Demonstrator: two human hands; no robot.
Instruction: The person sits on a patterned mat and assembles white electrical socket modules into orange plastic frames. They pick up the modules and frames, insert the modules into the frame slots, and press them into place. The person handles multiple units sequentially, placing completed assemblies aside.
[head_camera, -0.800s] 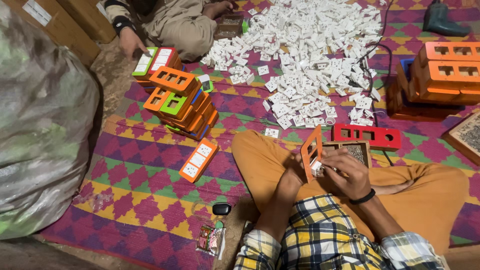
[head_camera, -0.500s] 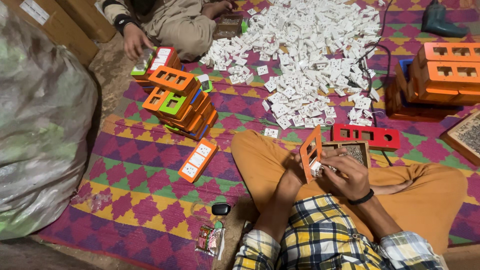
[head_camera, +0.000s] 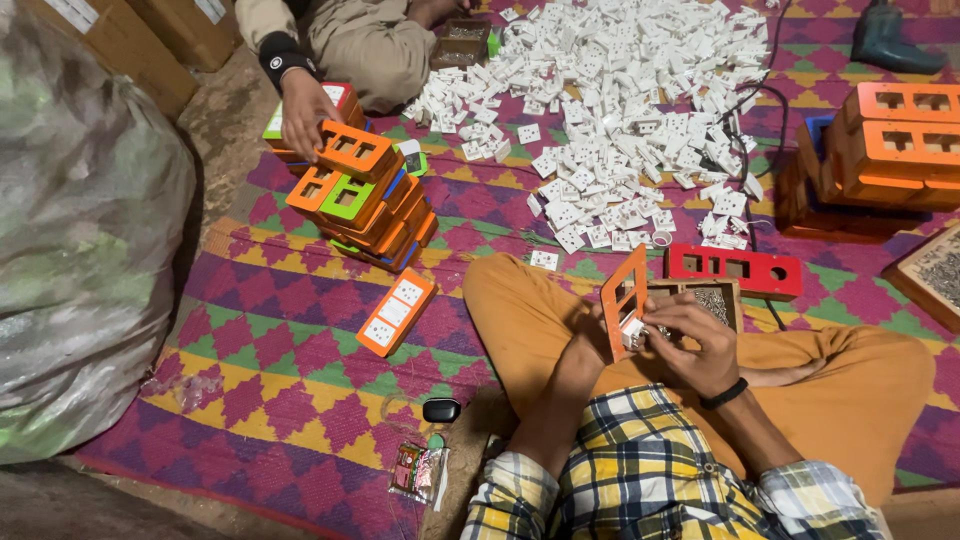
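Right now your left hand grips the orange frame — your right hand pinches a white socket against it.

The left hand holds an orange plastic frame upright on edge above the lap, while the right hand presses a small white socket piece against its inner side. Just behind sits a small wooden box of screws and a red frame. Beyond lies a heap of white socket pieces on the patterned mat. Another person's hand rests on a stack of orange frames.
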